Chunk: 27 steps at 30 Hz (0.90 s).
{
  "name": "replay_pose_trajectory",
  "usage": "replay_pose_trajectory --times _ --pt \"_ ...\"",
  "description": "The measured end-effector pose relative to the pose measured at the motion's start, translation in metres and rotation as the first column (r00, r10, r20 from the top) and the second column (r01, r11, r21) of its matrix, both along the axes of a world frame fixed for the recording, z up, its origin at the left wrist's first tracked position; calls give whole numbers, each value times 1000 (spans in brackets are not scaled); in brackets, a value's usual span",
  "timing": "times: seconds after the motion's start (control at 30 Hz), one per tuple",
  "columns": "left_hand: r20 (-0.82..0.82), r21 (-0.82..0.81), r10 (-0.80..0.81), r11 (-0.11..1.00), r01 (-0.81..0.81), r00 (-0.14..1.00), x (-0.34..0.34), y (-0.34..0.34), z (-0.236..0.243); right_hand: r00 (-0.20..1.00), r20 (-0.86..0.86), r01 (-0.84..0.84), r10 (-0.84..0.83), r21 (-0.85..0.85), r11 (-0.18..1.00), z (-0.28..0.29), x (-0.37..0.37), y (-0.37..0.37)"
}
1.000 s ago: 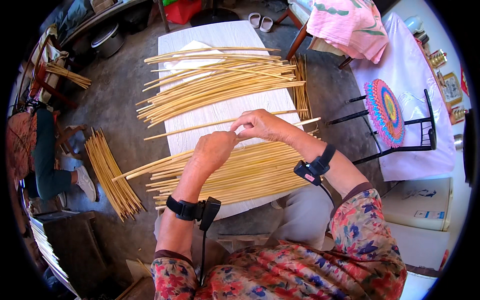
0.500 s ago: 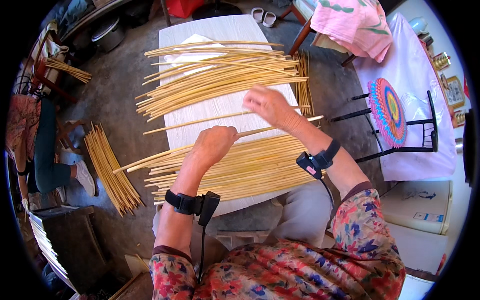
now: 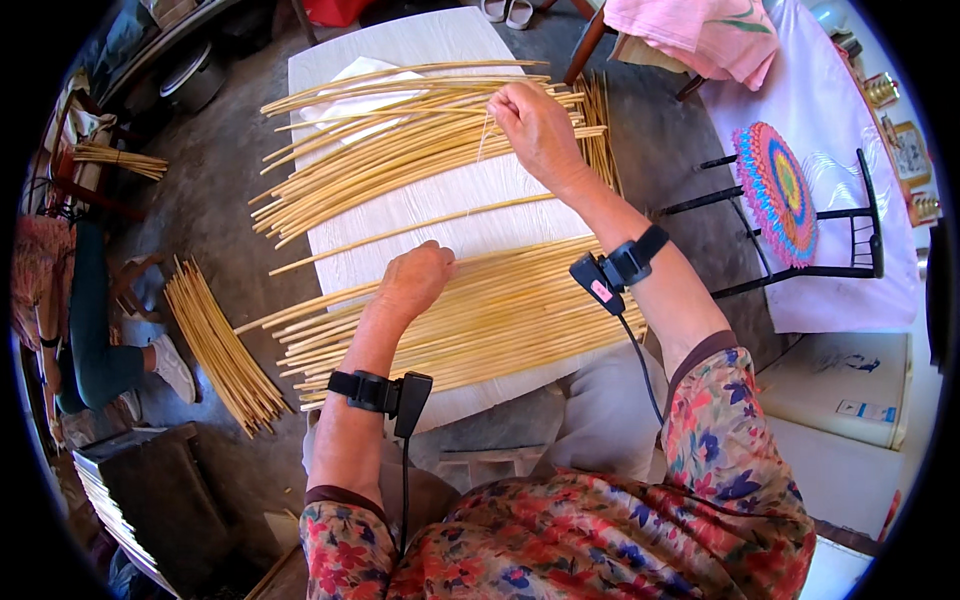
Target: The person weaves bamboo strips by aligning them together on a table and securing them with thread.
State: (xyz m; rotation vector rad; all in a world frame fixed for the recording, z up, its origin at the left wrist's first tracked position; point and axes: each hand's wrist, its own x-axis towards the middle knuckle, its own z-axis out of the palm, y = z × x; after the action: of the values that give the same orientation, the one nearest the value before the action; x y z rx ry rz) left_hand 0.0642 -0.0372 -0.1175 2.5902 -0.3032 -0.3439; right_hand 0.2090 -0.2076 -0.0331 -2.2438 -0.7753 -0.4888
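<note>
My left hand (image 3: pixel 415 280) is curled closed over a light yellow cane stick (image 3: pixel 300 313) at the far edge of a row of near canes (image 3: pixel 470 330), which lie side by side across the table. Raised over the far part of the table, my right hand (image 3: pixel 533 125) pinches a thin pale strand (image 3: pixel 484 135) that hangs from its fingers. Behind that hand lies a looser pile of canes (image 3: pixel 350 185). Between the two groups a single cane (image 3: pixel 370 238) rests alone on the tabletop.
The whitish wood-grain table (image 3: pixel 430 45) holds a white cloth (image 3: pixel 360 95) under the far canes. Another cane bundle (image 3: pixel 225 345) lies on the floor at left, near a seated person's leg (image 3: pixel 100 320). At right stands a black chair with a round colourful cushion (image 3: pixel 775 195).
My right hand has moved up and away over the far pile, with the thin strand now visible below it. My left hand has shifted slightly left. The whole view has tilted a little.
</note>
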Motion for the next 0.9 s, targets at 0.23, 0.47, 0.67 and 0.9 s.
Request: replay_pose_trajectory --times 0.23,0.47,0.67,0.9 --pt "-34 15 -20 1000 20 999 -2 -1 -15 997 -80 -20 21 15 1000 -24 10 10" --pt "-33 81 -2 997 5 999 -3 -5 -10 995 -100 -7 9 18 1000 -36 18 12" --pt "96 155 36 987 -50 995 -14 -8 -4 991 -136 12 -9 24 1000 -46 21 14" --pt "427 130 34 987 -99 904 -31 -29 -33 994 -109 23 -12 102 994 -52 27 20"
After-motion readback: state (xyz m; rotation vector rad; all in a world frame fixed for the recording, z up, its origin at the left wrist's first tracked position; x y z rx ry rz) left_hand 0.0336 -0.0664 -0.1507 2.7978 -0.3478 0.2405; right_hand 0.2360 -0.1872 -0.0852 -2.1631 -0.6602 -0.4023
